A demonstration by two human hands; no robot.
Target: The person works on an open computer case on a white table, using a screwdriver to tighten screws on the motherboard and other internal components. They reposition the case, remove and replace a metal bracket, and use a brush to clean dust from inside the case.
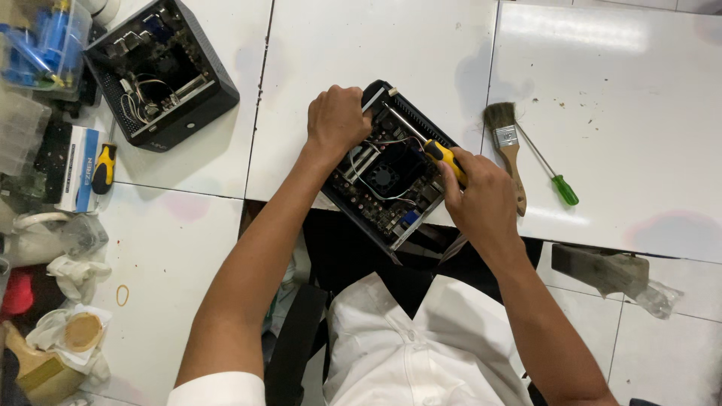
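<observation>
Pinching a yellow-handled screwdriver (442, 156), the right hand (481, 201) had its grip pressed tight around the handle, shaft angled up-left across the inside of an open black computer case (387, 174). Left hand (336, 120) sat clamped on the case's upper-left corner, fingers curled shut over the edge, steadying it. Case lay tilted on the white worktop (361, 45), near the front edge, partly overhanging the gap above the person's lap; a small fan (384, 178) and loose wires (361, 180) showed inside, just beside the screwdriver tip area, tip itself hard to see. Right of the case, near the right hand, a wooden-handled paintbrush (508, 150) lay on the worktop, and a thin green-handled screwdriver (553, 174) lay just beside it, crossing close to the brush. Further right, at the front edge, a grey block in clear plastic (605, 272). Far left, well apart, a second open black case (162, 71) with wiring, a yellow-and-black screwdriver (104, 167) on a white box (79, 169), a rubber band (122, 295), and clutter of bags along the left edge.
</observation>
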